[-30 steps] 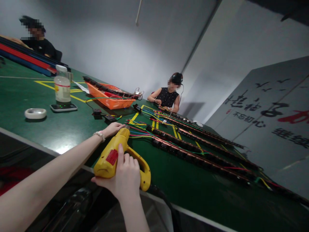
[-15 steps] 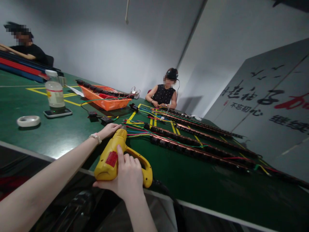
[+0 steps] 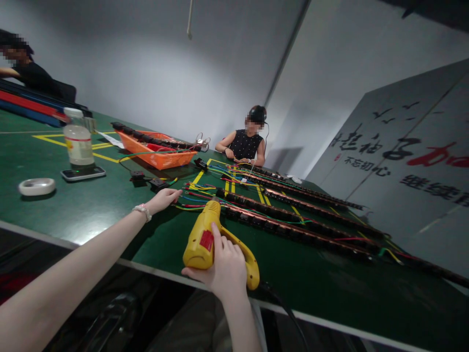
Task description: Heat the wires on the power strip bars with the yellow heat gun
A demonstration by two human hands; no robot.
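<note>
My right hand [image 3: 224,266] grips the handle of a yellow heat gun [image 3: 205,237] with a red label, its nozzle aimed at the near end of a long black strip with copper bars [image 3: 278,227]. My left hand [image 3: 164,198], a bead bracelet on its wrist, reaches out to the left of the gun and pinches the coloured wires [image 3: 190,198] at the strip's end. Whether the fingers enclose one wire or several is hard to make out. Both hands work over a green table [image 3: 91,205].
An orange tray [image 3: 161,157] of black strips, a plastic bottle [image 3: 77,144] on a phone and a tape roll [image 3: 36,186] stand to the left. More wired strips [image 3: 315,210] run to the right. One person sits across the table, another at far left.
My right hand has carried the heat gun to the right, away from my left hand and closer to the strip. The view has shifted a little; my left hand stays at the wires.
</note>
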